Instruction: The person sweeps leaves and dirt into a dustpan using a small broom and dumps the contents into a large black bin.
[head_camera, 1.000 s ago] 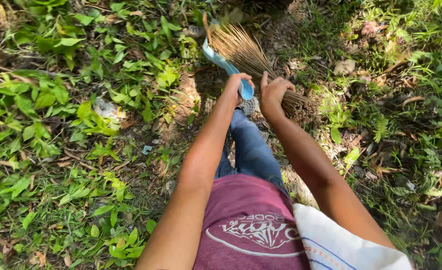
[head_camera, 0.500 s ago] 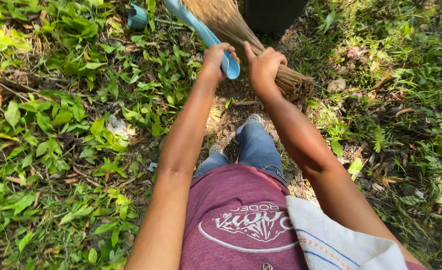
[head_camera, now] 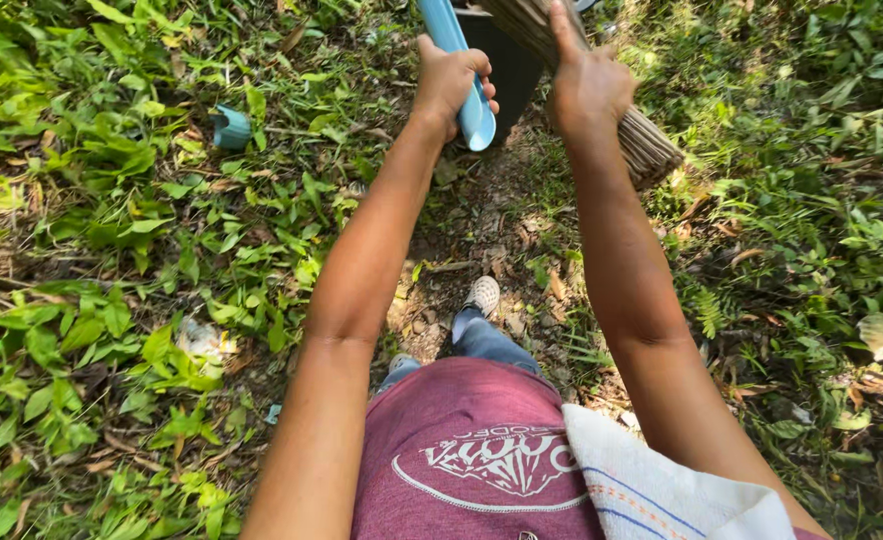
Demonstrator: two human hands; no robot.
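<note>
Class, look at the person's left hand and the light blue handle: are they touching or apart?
Touching. The head view shows the left hand closed around the light blue handle, its fingers curled over the front with no gap.

Light blue handle (head_camera: 459, 60), tan straw broom bristles (head_camera: 642, 140), maroon shirt (head_camera: 472, 450) with a white print, white cloth (head_camera: 652, 490) with thin blue and orange stripes, green leaves (head_camera: 112, 200) everywhere.

Left hand (head_camera: 450, 80) gripping blue handle (head_camera: 459, 62); right hand (head_camera: 590, 88) on twig broom (head_camera: 622, 120) (grass around)
</note>
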